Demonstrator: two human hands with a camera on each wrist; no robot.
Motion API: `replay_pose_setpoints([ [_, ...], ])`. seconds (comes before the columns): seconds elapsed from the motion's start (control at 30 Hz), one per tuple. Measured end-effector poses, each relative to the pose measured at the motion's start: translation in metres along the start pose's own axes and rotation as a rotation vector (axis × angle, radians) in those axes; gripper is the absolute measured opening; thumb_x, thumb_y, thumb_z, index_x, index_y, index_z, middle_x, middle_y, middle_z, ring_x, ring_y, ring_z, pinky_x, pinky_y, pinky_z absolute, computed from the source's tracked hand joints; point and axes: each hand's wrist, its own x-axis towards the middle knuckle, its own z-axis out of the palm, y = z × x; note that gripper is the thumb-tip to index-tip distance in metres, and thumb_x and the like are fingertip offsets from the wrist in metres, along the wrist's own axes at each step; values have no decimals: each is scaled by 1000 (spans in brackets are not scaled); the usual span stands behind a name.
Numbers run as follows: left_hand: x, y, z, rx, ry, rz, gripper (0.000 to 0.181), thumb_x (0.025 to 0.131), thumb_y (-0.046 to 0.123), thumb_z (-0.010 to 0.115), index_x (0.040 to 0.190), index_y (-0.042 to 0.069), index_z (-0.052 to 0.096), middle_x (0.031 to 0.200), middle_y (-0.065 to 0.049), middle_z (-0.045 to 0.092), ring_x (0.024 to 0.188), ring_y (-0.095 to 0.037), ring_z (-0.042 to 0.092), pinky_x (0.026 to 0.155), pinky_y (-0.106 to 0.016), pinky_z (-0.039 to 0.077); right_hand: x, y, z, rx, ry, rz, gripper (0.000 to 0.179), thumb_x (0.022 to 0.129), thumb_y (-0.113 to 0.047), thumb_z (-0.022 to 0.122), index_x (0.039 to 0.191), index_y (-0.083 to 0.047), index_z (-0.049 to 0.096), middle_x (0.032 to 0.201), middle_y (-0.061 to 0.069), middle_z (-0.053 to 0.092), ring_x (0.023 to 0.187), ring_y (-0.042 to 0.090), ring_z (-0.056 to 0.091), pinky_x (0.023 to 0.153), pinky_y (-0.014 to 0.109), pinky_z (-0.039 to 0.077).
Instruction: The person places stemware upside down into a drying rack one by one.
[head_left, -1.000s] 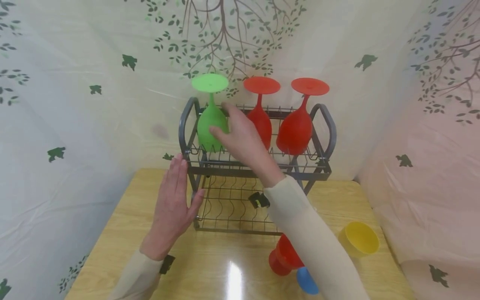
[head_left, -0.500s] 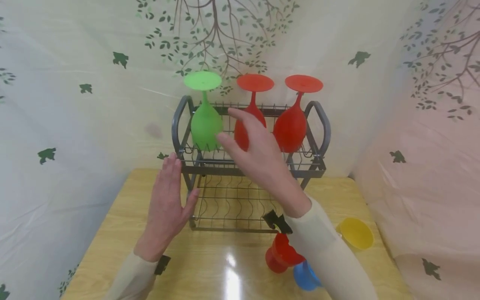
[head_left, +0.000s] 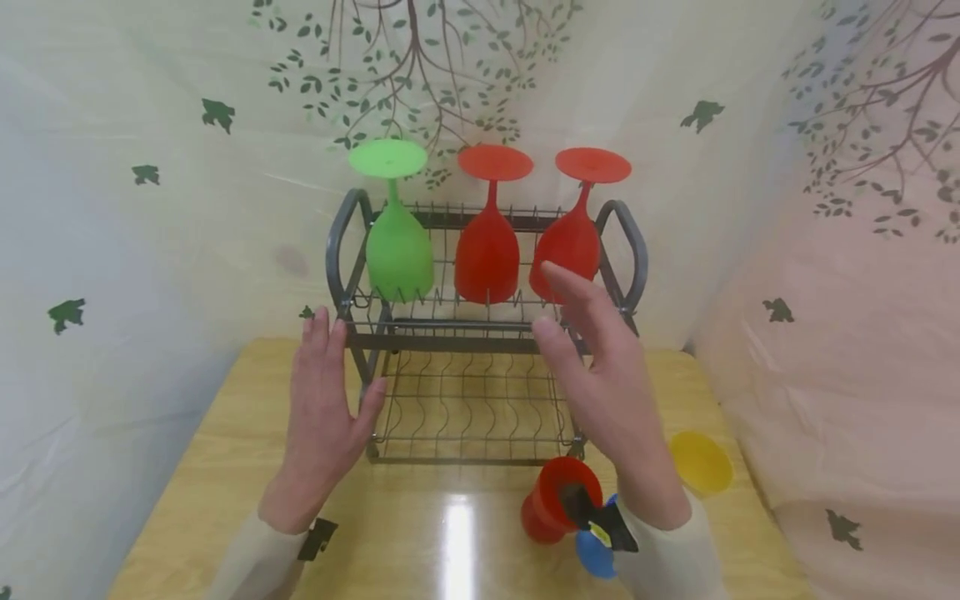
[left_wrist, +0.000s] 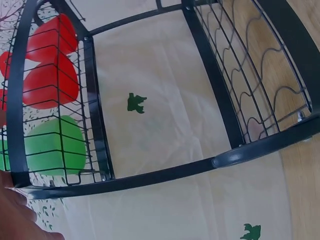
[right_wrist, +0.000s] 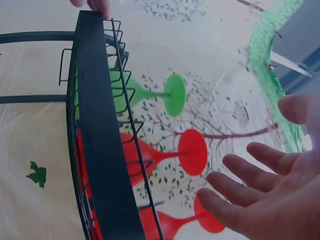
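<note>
Three in a row in the head view, bowls down on the upper tier of a dark metal wire rack (head_left: 442,342): bright green stemmed goblet (head_left: 400,254) at the left, glossy red stemmed goblet (head_left: 487,257) in the middle, second red goblet (head_left: 573,240) at the right, leaning a little. At the rack's left front corner, left hand (head_left: 322,417) with fingers straight and close together, thumb apart. Before the second red goblet, right hand (head_left: 618,396) with thumb and fingers apart, gripping nothing. On the pale wooden table (head_left: 225,450), flared red cup (head_left: 551,493), round yellow cup (head_left: 701,464) and half-hidden blue cup (head_left: 592,560).

From the left wrist, all three bowls behind wire; left hand too cropped to tell the finger spacing.

From the right wrist, fingers spread, clear of stems. For good work, steady the rack lightly, without pushing; carry the right hand wide of the bases so as not to topple a goblet.
</note>
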Motion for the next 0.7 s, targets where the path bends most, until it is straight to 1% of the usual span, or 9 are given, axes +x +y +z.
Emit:
replay_pose_setpoints([
  [0.07, -1, 1, -2, -4, -7, -25, 77, 108, 51, 40, 157, -8, 30, 166, -26, 23, 156, -41, 17, 124, -64, 14, -10, 3, -3, 12, 43, 22, 52, 101, -27, 63, 152, -21, 50, 151, -12, 52, 137, 10, 49, 109, 40, 49],
  [0.13, -1, 3, -4, -6, -4, -35, 78, 108, 51, 40, 158, -7, 28, 167, -25, 23, 156, -41, 17, 123, -67, 13, -20, 7, -7, 41, 84, 46, 51, 102, -24, 62, 151, -21, 51, 151, -14, 52, 138, 11, 49, 110, 36, 48],
  [0.23, -2, 8, -5, -37, 19, -31, 78, 107, 50, 41, 159, -5, 25, 168, -22, 23, 155, -41, 18, 123, -66, 12, -36, 15, -12, 92, 150, 94, 48, 102, -19, 60, 150, -20, 54, 150, -12, 55, 138, 16, 51, 108, 27, 48],
  [0.3, -5, 15, -4, -72, 39, -4, 76, 107, 47, 42, 158, -6, 26, 167, -22, 25, 155, -41, 19, 124, -64, 12, -47, 20, -15, 99, 185, 146, 46, 104, -21, 59, 149, -22, 54, 149, -10, 56, 137, 19, 52, 107, 25, 48],
  [0.37, -7, 24, -1, -110, 50, 32, 73, 106, 43, 44, 156, -9, 29, 166, -22, 27, 154, -43, 21, 125, -60, 13, -57, 25, -19, 105, 205, 223, 44, 105, -25, 58, 149, -25, 55, 149, -10, 56, 135, 20, 53, 106, 24, 48],
  [0.47, -9, 37, 5, -171, 60, 94, 70, 106, 38, 47, 151, -14, 34, 162, -26, 33, 151, -46, 27, 126, -56, 16, -71, 33, -24, 88, 217, 333, 43, 106, -32, 56, 149, -32, 54, 149, -12, 56, 134, 17, 54, 106, 28, 48],
  [0.53, -12, 46, 9, -208, 56, 128, 68, 105, 35, 48, 148, -16, 36, 160, -28, 35, 150, -47, 28, 126, -55, 17, -79, 41, -27, 85, 218, 382, 44, 106, -32, 56, 150, -33, 53, 148, -12, 57, 134, 15, 54, 106, 27, 47],
  [0.6, -15, 54, 13, -239, 38, 149, 66, 105, 32, 49, 146, -17, 38, 158, -30, 36, 150, -46, 29, 126, -55, 18, -85, 50, -29, 75, 222, 402, 44, 107, -30, 55, 151, -32, 52, 148, -11, 57, 133, 14, 54, 104, 23, 47],
  [0.7, -22, 65, 19, -264, -19, 147, 65, 104, 31, 51, 146, -17, 39, 158, -29, 37, 151, -44, 29, 126, -53, 19, -93, 62, -33, 57, 221, 364, 45, 107, -20, 53, 152, -24, 52, 148, -4, 58, 134, 14, 55, 102, 16, 46],
])
